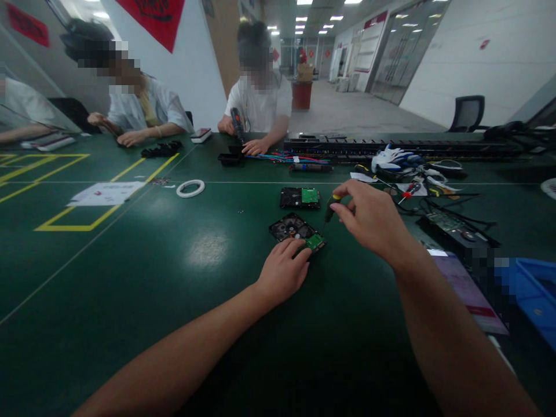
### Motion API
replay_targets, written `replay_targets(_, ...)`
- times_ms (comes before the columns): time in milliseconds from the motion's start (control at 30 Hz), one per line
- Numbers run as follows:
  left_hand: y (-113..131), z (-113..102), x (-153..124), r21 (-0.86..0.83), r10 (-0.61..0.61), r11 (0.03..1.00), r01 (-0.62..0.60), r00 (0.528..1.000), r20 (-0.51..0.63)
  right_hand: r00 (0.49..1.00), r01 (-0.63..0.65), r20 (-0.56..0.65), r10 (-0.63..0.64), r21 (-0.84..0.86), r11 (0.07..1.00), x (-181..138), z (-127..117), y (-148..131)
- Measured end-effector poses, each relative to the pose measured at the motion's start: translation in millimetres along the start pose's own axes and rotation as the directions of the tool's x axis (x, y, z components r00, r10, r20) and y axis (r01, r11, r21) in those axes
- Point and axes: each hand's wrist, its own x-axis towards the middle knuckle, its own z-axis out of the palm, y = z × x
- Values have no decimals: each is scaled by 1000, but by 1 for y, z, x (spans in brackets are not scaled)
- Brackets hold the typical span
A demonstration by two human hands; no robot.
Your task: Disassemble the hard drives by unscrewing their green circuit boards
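Observation:
A hard drive (290, 225) lies on the green tabletop with its black underside and green circuit board facing up. My left hand (284, 269) is closed over its near edge, fingers on the drive and thumb by the circuit board. In my right hand (369, 217), pinched by the top of the handle, is a small dark screwdriver (330, 209) with a yellow cap. Its shaft points down at the right end of the circuit board; whether the tip sits in a screw is too small to tell. Just beyond lies a second hard drive (299, 197), flat and untouched.
At right are work gloves (397, 159), a red-handled screwdriver (408, 192), cables, a dark device with a circuit board (456, 229) and a blue bin (534, 295). A white tape roll (190, 188) and paper (106, 193) lie left. Across the table, a co-worker holds a power screwdriver (237, 124).

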Motion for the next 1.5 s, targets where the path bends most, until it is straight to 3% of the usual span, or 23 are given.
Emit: replay_targets(1500,1,0,1,0,-3,1000,3,1000,-4,1000,27,15,-26,-49,998,-1,-1,0)
